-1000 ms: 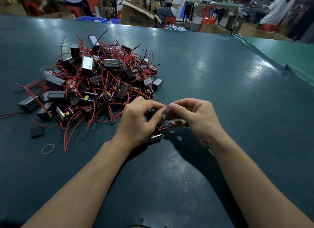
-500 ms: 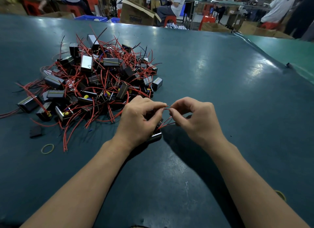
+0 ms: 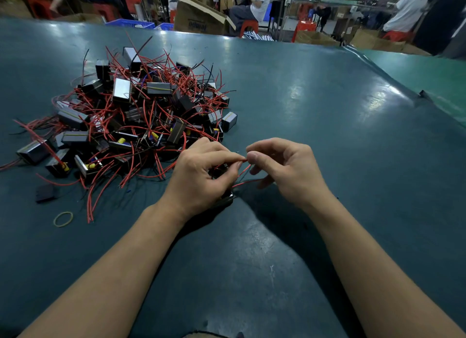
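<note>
– Tabletop (image 3: 327, 111) first: we are sitting at the wide teal surface. The pile of wired units (image 3: 141, 116) is lying on it to the left, just beyond our left hand (image 3: 201, 176).

– Are we seeing any change in the hands?

– We are. Half a second ago the fingertips were standing slightly apart, with a red lead stretching between them. Now our right hand (image 3: 285, 169) is closing back in, so the two hands are meeting tip to tip. Each is pinching the red wire (image 3: 249, 181) between thumb and forefinger. The left is also covering one black unit (image 3: 227, 199), which is resting on the table under its palm.

– So are we judging the joining of the lead ends as under way, not finished?

– We are, though the fingertips are hiding the ends themselves.

– And containers?

– Beyond the far edge a cardboard box (image 3: 199, 15) is standing with its flap open, and blue crates (image 3: 131, 24) are sitting to its left. We are not seeing inside either of them.

– Anything smaller?

– A flat black piece (image 3: 46, 192) and a rubber band (image 3: 63, 219) are lying at the near-left foot of the pile.
</note>
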`<action>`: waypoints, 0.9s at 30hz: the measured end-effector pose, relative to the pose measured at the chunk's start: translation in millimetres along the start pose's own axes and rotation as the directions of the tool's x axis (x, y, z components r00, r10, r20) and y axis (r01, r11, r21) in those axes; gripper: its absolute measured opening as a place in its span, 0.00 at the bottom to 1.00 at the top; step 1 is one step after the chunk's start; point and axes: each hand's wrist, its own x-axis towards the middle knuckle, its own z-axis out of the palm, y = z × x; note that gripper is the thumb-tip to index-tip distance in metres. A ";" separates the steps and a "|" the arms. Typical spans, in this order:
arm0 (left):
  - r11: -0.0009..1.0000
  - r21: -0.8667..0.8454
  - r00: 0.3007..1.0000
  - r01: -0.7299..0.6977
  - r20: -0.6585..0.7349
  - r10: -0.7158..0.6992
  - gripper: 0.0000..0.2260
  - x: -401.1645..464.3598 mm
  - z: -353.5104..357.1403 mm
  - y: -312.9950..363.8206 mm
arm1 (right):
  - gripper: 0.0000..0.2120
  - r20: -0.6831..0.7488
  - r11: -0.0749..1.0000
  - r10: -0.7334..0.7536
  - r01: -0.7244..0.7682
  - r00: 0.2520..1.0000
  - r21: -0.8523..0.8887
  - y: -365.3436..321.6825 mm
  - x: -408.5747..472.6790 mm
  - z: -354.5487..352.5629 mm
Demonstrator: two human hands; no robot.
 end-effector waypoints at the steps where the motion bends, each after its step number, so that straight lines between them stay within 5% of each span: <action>1: 1.000 -0.003 1.000 -0.005 0.006 0.005 0.04 0.0 -0.3 -0.2 | 0.06 0.022 0.999 0.028 -0.028 0.999 0.023 -0.3 0.3 -0.2; 8: 1.000 0.002 1.000 -0.020 0.015 0.020 0.05 -0.2 0.0 -0.2 | 0.08 0.084 0.987 0.158 -0.154 0.984 -0.050 -1.0 2.2 -2.0; 12: 0.999 0.017 0.999 -0.037 0.003 0.037 0.04 -0.5 1.7 0.5 | 0.10 0.091 0.783 0.520 -0.517 0.849 0.347 -6.2 1.2 3.7; 14: 0.999 0.027 0.999 -0.039 0.005 0.038 0.04 -0.6 2.6 0.8 | 0.10 0.037 0.748 0.567 -0.534 0.823 0.393 -9.2 -0.1 7.8; 16: 0.999 0.040 1.000 -0.025 -0.006 0.025 0.03 -0.6 2.7 0.3 | 0.12 -0.127 0.907 0.394 -0.363 0.910 0.211 -6.5 -2.1 14.7; 18: 0.999 0.052 1.000 -0.002 -0.023 0.003 0.03 -0.8 2.7 -0.5 | 0.14 -0.265 0.970 0.076 -0.134 0.961 -0.205 -3.5 -5.6 20.0; 21: 0.998 0.058 0.999 0.022 -0.034 -0.020 0.03 -1.0 2.7 -1.0 | 0.14 -0.157 0.791 -0.303 0.156 0.940 -0.591 -0.4 -7.7 19.5; 27: 0.997 0.055 0.998 0.054 -0.035 -0.052 0.03 -1.3 2.7 -1.9 | 0.12 0.072 0.631 -0.429 0.356 0.901 -0.690 0.5 -7.6 9.6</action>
